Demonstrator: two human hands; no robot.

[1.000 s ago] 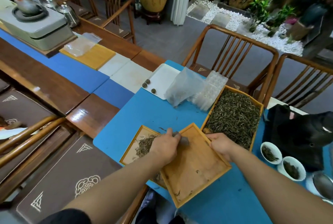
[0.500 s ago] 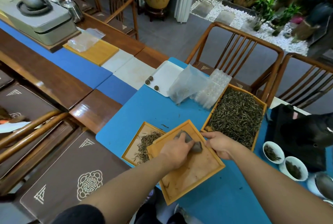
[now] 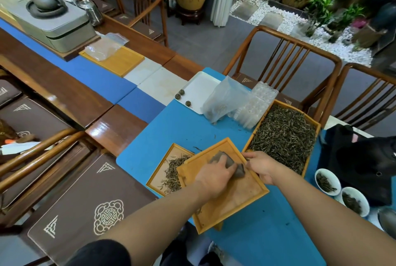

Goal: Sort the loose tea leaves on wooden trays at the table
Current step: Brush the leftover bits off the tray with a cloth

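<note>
A nearly bare wooden tray [image 3: 235, 199] lies tilted across a smaller tray [image 3: 162, 171] that holds a thin heap of loose tea leaves [image 3: 173, 174]. My left hand [image 3: 214, 174] presses a grey cloth [image 3: 232, 166] onto the upper tray's floor. My right hand [image 3: 261, 166] grips that tray's right rim. A large wooden tray [image 3: 311, 135] full of tea leaves [image 3: 285, 137] stands just beyond my right hand.
Two white cups [image 3: 327, 181] with leaves and a black bag [image 3: 364, 158] sit at the right. A white tray [image 3: 199, 92] with tea balls, a plastic bag [image 3: 225, 103] and a clear blister mould [image 3: 257, 105] lie behind. Chairs [image 3: 285, 56] ring the table.
My left hand has drawn the cloth from the tray's far corner toward its middle, and the tray has shifted left over the small tray. The right hand kept its hold on the rim.
</note>
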